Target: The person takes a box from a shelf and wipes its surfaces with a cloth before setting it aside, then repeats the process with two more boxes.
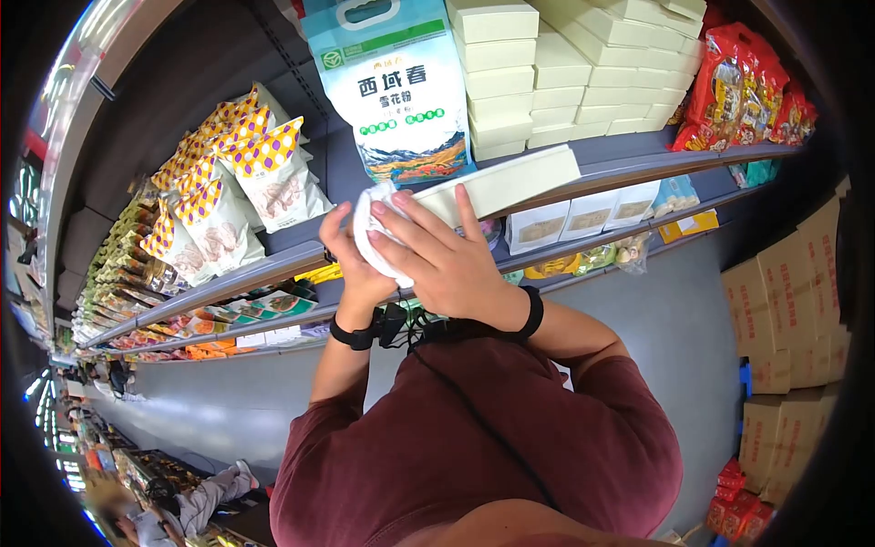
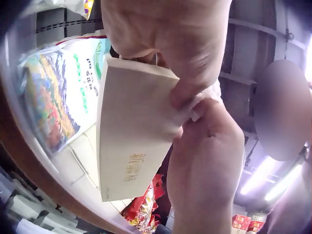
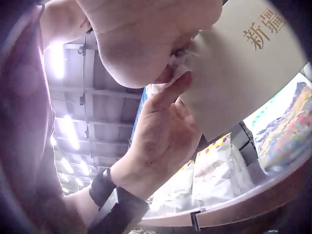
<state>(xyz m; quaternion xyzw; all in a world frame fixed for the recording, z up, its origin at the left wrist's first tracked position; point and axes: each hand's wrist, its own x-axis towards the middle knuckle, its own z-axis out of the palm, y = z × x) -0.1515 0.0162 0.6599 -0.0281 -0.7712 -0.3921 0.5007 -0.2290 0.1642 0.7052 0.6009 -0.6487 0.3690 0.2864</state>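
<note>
In the head view, a long cream box extends to the right from both hands, one end hidden behind them. My left hand grips that end, its thumb against the box in the left wrist view. A crumpled white cloth or tissue lies between the hands. Bent over it, my right hand pinches the cloth, and its thumb meets the white material in the left wrist view. Gold characters mark the box face in the right wrist view.
Behind the hands a grey shelf holds a large flour bag, stacked cream boxes, white patterned bags and red packets. Brown cartons stand at the right. Another person's legs show at lower left.
</note>
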